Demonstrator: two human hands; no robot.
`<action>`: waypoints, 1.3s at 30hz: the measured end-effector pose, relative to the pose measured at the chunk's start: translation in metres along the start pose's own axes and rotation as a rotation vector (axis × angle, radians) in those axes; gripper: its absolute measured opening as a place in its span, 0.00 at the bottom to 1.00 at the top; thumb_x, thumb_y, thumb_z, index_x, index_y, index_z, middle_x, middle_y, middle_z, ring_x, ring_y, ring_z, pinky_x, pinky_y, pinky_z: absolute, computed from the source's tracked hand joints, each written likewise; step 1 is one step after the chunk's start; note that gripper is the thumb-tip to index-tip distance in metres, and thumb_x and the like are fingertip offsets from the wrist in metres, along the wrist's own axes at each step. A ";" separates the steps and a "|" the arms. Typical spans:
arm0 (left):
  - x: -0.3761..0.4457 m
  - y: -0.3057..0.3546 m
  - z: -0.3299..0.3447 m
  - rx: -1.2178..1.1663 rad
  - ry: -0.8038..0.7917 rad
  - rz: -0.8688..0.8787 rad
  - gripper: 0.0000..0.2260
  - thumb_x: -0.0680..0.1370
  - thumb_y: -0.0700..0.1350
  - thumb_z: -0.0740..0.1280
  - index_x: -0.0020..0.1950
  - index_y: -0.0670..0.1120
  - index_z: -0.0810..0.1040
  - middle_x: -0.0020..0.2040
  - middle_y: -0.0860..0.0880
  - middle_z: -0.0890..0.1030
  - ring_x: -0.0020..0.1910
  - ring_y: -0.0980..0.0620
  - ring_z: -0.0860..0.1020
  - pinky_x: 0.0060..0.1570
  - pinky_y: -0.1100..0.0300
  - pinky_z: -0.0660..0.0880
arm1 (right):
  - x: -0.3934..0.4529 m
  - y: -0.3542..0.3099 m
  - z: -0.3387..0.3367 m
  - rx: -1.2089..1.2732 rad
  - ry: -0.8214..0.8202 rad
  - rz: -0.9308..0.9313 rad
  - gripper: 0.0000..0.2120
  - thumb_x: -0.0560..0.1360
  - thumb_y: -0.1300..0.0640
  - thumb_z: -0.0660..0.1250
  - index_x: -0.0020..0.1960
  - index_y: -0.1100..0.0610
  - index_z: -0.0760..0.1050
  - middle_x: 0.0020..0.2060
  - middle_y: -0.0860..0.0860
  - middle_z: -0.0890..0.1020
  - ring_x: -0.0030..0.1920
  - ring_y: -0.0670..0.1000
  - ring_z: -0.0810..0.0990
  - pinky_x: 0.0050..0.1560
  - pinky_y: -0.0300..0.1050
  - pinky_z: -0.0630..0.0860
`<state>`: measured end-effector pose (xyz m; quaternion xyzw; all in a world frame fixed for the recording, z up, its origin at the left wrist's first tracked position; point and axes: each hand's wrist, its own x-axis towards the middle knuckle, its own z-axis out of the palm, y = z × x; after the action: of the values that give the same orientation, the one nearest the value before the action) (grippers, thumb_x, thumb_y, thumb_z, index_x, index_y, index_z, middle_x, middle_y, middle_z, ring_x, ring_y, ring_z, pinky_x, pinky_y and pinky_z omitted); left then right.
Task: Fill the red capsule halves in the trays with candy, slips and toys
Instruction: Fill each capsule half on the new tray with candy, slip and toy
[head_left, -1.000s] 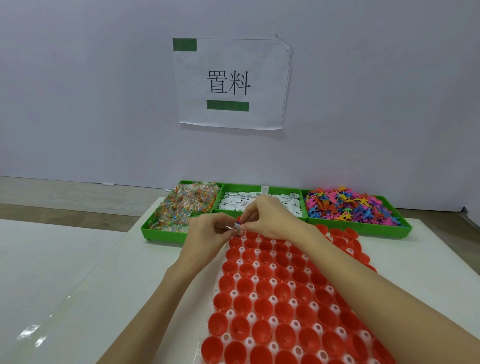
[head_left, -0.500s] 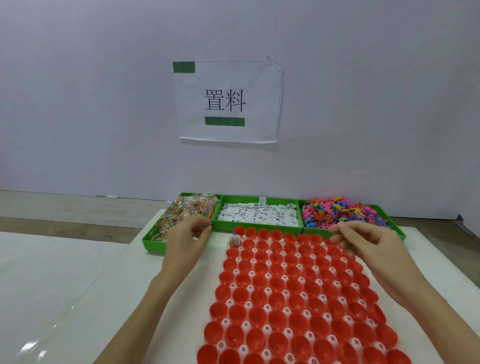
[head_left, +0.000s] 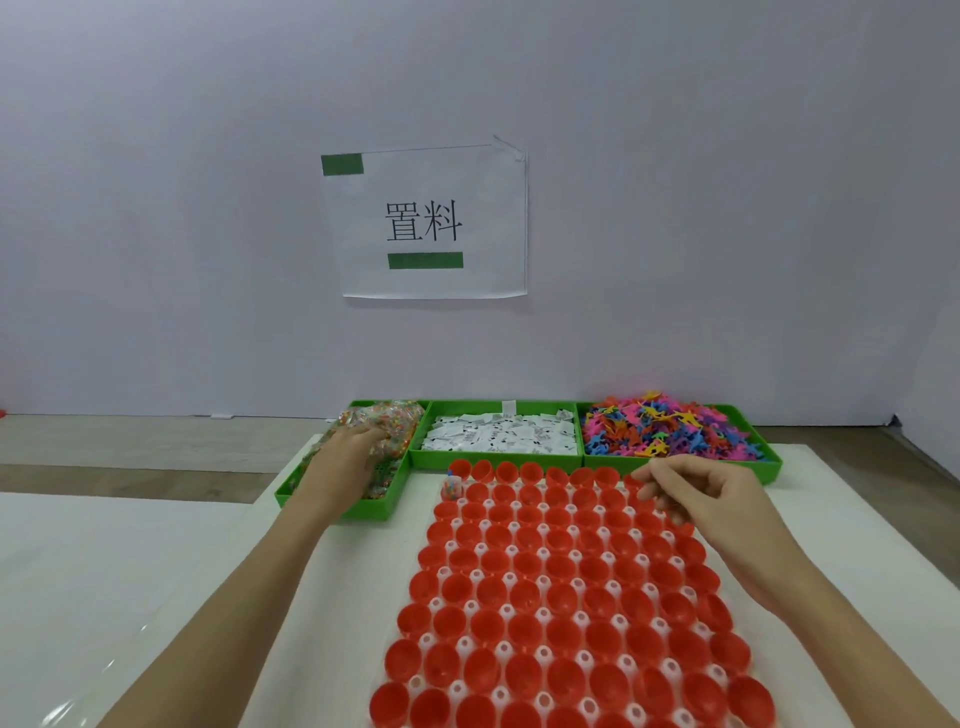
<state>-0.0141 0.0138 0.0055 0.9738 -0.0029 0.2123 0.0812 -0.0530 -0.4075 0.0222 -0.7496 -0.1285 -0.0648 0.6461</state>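
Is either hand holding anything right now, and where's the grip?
Right hand: nothing visible, fingers loosely curled. Left hand rests in the clear-wrapped candy; a grip cannot be told.

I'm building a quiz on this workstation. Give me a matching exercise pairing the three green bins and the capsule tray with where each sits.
Things:
1. candy bin
2. slip bin
3. toy bin
4. capsule tray

Places:
A. far right, in the bin row
B. nearest the person
C. under the left hand
D. middle of the bin row

Pairs: 1-C, 2-D, 3-A, 4-B
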 end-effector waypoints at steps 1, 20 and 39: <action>0.001 0.000 0.000 0.035 -0.024 0.003 0.17 0.80 0.36 0.68 0.68 0.46 0.81 0.65 0.46 0.82 0.66 0.42 0.77 0.61 0.46 0.75 | 0.000 0.000 0.000 0.001 -0.003 0.006 0.10 0.81 0.58 0.67 0.46 0.52 0.87 0.38 0.54 0.87 0.37 0.47 0.82 0.34 0.33 0.77; 0.011 -0.007 0.004 0.116 -0.157 0.096 0.19 0.78 0.33 0.67 0.67 0.46 0.81 0.64 0.47 0.82 0.66 0.45 0.77 0.64 0.51 0.74 | -0.003 -0.004 0.006 0.003 -0.039 0.018 0.10 0.81 0.59 0.67 0.47 0.55 0.86 0.38 0.54 0.86 0.38 0.48 0.82 0.39 0.40 0.78; -0.010 0.005 -0.003 -0.153 0.371 -0.078 0.04 0.73 0.41 0.78 0.47 0.48 0.89 0.51 0.45 0.88 0.40 0.47 0.86 0.44 0.51 0.82 | -0.005 -0.002 0.010 0.000 -0.073 0.026 0.11 0.81 0.58 0.67 0.45 0.51 0.87 0.38 0.53 0.87 0.37 0.47 0.82 0.36 0.36 0.77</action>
<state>-0.0249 0.0086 0.0045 0.9084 0.0337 0.3838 0.1622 -0.0589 -0.3977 0.0216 -0.7531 -0.1420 -0.0290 0.6418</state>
